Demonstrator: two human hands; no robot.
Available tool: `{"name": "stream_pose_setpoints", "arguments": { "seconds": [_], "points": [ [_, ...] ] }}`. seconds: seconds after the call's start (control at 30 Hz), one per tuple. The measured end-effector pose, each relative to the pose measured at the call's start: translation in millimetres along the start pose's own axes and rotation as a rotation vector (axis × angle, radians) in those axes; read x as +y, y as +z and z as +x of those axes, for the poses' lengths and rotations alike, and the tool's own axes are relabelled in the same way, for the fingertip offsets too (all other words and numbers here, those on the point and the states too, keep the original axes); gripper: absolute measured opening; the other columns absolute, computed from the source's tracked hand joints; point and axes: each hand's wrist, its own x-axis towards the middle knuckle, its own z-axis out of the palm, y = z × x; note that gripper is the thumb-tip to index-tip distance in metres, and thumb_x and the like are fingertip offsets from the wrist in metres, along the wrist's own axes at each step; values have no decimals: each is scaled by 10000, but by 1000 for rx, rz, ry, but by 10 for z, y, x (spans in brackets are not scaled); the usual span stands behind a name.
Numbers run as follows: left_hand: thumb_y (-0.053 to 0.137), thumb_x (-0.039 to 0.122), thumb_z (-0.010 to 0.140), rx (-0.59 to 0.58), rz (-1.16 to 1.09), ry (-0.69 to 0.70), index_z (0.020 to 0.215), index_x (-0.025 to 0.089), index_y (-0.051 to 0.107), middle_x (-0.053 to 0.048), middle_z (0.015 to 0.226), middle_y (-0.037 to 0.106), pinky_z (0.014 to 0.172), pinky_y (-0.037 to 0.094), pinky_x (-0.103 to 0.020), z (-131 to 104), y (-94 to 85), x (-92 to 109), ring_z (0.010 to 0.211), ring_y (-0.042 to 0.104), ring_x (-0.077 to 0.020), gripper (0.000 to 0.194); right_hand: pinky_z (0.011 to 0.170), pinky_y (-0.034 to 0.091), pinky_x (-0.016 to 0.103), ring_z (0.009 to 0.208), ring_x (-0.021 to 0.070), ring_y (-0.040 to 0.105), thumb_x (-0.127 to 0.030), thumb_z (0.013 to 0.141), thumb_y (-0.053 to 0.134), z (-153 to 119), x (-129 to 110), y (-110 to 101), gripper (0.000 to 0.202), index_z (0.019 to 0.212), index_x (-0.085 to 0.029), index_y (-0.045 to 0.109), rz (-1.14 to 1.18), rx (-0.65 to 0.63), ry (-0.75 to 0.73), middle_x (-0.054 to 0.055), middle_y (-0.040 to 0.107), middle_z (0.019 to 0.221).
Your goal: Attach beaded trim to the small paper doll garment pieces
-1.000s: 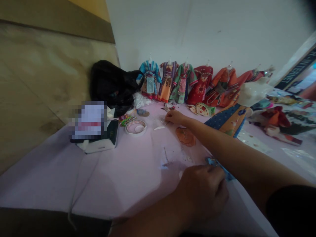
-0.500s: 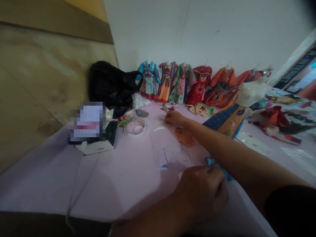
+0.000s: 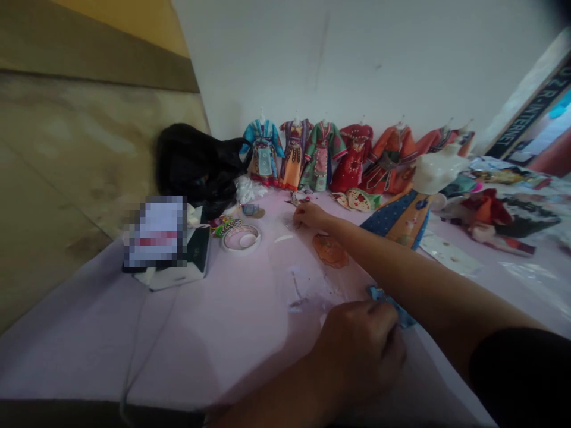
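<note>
My right hand (image 3: pixel 311 216) reaches far across the table, fingers pinched together at the surface beside some small, dark and pale bits (image 3: pixel 304 196). Whatever it pinches is too small to make out. Below its wrist lies an orange fabric piece (image 3: pixel 330 251). Nearer to me, my left hand (image 3: pixel 363 336) is curled closed, its fingertips turned away from view, so what it grips is hidden. A blue piece with a beaded look (image 3: pixel 401 314) shows just past its knuckles. Clear plastic (image 3: pixel 307 285) with tiny loose bits lies in front of that hand.
Several miniature dresses on stands, including a blue one (image 3: pixel 262 151), line the wall. At left are a black bag (image 3: pixel 196 166), a phone (image 3: pixel 158 232) with a cable, and a tape roll (image 3: pixel 241 239). A white bust (image 3: pixel 439 169) in a blue-and-tan skirt stands right, near fabric scraps (image 3: pixel 491 217).
The camera view has shifted slightly, so the background sits a little lower and further left. Both hands keep nearly the same pose and place on the table.
</note>
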Motion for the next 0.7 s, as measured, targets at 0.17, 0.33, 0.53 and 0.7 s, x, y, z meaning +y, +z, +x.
{"name": "stream_pose_setpoints", "arguments": {
  "seconds": [0.17, 0.33, 0.53, 0.7],
  "points": [
    [520, 177, 841, -17, 12, 8, 759, 199, 520, 9, 660, 530, 555, 336, -279, -8, -2, -20, 599, 491, -149, 85, 843, 602, 399, 991, 206, 684, -350, 1008, 636, -62, -30, -44, 302, 1236, -152, 642, 168, 112, -29, 92, 671, 1196],
    [520, 154, 839, 3, -22, 3, 772, 191, 540, 18, 662, 530, 559, 343, -270, -18, 2, -19, 590, 493, -133, 79, 755, 538, 254, 762, 107, 640, -129, 1011, 550, -368, -227, -168, 125, 924, -129, 640, 349, 269, -225, 35, 673, 871],
    [533, 104, 824, 10, -105, -42, 751, 175, 544, 33, 652, 513, 586, 348, -261, -8, -53, 35, 591, 482, -112, 103, 594, 466, 213, 625, 88, 588, -188, 907, 701, -1149, -349, -438, 173, 811, -174, 558, 635, 172, -549, -45, 604, 673],
    [536, 95, 847, 3, -256, -225, 783, 165, 610, 35, 681, 548, 592, 357, -227, 51, -133, 59, 611, 482, -95, 120, 586, 461, 214, 632, 88, 568, -291, 976, 640, -1737, -81, -619, 176, 872, -154, 601, 653, -15, -564, -13, 630, 712]
  ]
}}
